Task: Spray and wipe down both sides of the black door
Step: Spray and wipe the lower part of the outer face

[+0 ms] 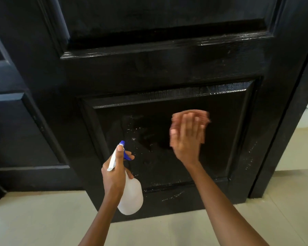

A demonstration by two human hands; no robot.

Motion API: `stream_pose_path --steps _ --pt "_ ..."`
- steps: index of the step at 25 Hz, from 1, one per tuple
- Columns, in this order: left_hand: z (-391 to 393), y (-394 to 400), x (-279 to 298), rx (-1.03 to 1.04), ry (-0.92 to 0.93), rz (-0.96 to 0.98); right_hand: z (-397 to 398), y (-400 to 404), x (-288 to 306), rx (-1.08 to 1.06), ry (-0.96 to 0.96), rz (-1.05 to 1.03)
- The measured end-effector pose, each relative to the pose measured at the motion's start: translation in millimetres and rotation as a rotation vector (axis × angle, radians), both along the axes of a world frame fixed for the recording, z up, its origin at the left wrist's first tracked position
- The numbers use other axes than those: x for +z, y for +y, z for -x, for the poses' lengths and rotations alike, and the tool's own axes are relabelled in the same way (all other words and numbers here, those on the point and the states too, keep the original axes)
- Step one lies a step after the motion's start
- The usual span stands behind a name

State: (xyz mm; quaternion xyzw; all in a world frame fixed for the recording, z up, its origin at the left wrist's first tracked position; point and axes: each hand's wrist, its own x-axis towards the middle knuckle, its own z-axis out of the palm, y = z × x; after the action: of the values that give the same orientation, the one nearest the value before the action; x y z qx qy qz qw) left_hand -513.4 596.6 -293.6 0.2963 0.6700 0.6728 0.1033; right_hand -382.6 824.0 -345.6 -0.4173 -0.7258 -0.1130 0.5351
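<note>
- Wiping was the step in hand, I'd say: the right hand pressed a pinkish cloth flat against the lower recessed panel of the black door, fingers stretched out over it rather than bunched up.
- The left hand had its fingers wrapped round the neck of a white spray bottle, thumb up along the head, one finger at the blue trigger, nozzle aimed at the same panel.
- The door stood upright on the pale floor, its bottom edge meeting the floor near the bottle, with white droplets speckling the panel between the two hands.
- Handling guess: the cloth looked soft and floppy, so a flat palm was the way to hold it. The bottle looked like light, slightly squeezy plastic, best held at the neck. The door seemed rigid but glossy, and probably slick where wet.
- Hard to make out: the right hand and cloth were motion-blurred, so the cloth's folds and true size were unclear. How full the bottle was couldn't be read.
- The door's top, handle and far side were out of view.
</note>
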Motion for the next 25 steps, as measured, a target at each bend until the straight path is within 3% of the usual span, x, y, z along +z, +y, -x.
stream_pose_path --steps 3,5,8,12,15,17,19,21,23,25 --pt "3 -5 -6 0.006 0.005 0.006 -11 7 10 -0.084 0.531 0.328" --pt "5 -10 -5 0.0 0.018 0.011 3 -1 22 -0.073 0.613 0.38" --pt "14 -20 5 0.014 0.043 0.011 52 -35 40 -0.032 0.28 0.228" --pt "33 -29 13 0.065 0.047 -0.01 117 -66 42 0.257 -0.383 -0.314" --pt "35 -31 9 0.089 0.03 -0.019 92 -50 16 0.396 -0.873 -0.527" --pt "33 -32 5 0.07 0.002 -0.02 53 -31 -6 0.423 -1.009 -0.518" --pt "28 -32 1 0.033 -0.023 -0.01 9 -10 -16 0.344 -0.897 -0.474" --pt "22 -28 -3 0.003 -0.033 0.0 -20 3 -10 0.223 -0.653 -0.377" --pt "15 -21 -6 -0.019 -0.035 0.019 -23 7 3 0.156 -0.457 -0.282" --pt "12 -14 -9 -0.044 -0.038 0.03 -10 2 8 0.142 -0.386 -0.213"
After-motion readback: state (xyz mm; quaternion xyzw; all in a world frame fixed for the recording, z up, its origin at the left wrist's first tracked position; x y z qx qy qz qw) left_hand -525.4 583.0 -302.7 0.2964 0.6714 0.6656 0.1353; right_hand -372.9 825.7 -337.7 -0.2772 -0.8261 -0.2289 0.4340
